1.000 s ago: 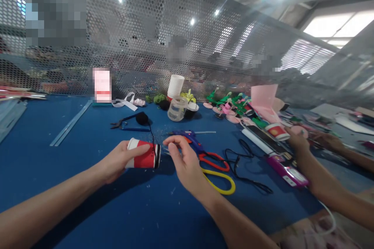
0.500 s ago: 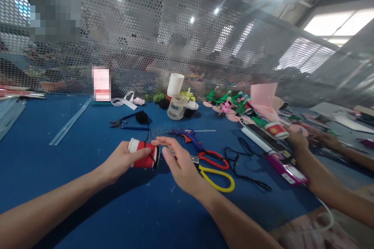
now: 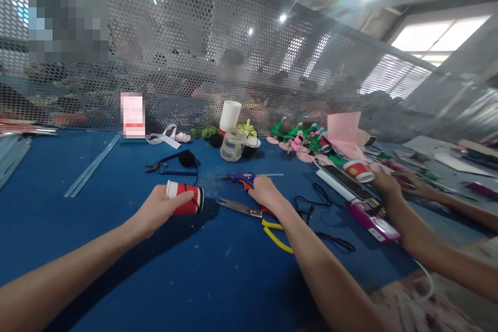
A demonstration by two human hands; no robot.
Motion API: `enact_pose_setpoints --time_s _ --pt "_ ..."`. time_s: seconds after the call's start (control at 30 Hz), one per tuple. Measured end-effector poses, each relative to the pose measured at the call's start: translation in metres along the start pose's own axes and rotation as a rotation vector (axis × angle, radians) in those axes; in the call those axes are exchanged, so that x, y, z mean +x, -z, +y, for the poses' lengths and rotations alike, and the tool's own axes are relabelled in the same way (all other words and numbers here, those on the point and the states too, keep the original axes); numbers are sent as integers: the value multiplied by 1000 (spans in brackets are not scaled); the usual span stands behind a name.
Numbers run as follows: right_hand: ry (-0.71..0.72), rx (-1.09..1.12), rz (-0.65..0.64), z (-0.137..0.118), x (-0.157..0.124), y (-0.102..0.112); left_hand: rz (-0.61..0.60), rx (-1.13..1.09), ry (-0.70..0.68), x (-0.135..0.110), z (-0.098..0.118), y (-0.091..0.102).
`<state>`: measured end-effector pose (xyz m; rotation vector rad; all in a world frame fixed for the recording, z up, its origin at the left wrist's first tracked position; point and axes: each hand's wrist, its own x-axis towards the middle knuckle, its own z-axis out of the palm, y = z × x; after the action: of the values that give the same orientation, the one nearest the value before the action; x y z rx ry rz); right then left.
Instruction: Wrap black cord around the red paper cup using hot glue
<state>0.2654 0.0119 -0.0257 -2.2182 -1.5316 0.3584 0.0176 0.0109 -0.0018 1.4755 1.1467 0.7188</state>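
Note:
My left hand point(image 3: 157, 211) is closed round a small red paper cup point(image 3: 184, 199) lying on its side, white rim to the left and a black band at its right end. My right hand point(image 3: 266, 191) has reached forward over the blue-and-orange glue gun point(image 3: 238, 179) and its fingers curl on the gun's handle. Just in front of that hand lie scissors point(image 3: 249, 211) with red and yellow handles, blades pointing left. All of this is over a blue table point(image 3: 116, 264).
A clear jar point(image 3: 232, 144), a stack of white cups point(image 3: 230, 114), black pliers point(image 3: 163, 165) and a black pompom point(image 3: 187, 157) sit farther back. Another person's arms point(image 3: 412, 228) work at the right among green and pink craft pieces point(image 3: 307, 140). A perforated metal screen point(image 3: 194, 52) closes the back.
My right hand left the cup's end and moved forward and right onto the glue gun. My left hand drew the cup slightly left, still holding it.

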Motion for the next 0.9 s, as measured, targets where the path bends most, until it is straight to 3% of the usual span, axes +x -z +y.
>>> enact_pose_setpoints --time_s 0.23,0.33,0.4,0.53,0.7,0.9 --pt "40 261 -19 -11 -20 13 -9 44 -16 3 -1 0" --pt "115 583 -171 -24 -36 21 -2 77 1 6 -2 2" --pt "149 664 -265 -32 -48 23 8 120 8 7 -2 4" --pt "235 693 -347 -42 -67 19 8 193 44 11 -1 8" --pt "201 627 -406 -46 -77 14 0 169 68 15 -4 11" --pt "198 458 -324 -46 -83 9 -27 77 98 16 -5 12"
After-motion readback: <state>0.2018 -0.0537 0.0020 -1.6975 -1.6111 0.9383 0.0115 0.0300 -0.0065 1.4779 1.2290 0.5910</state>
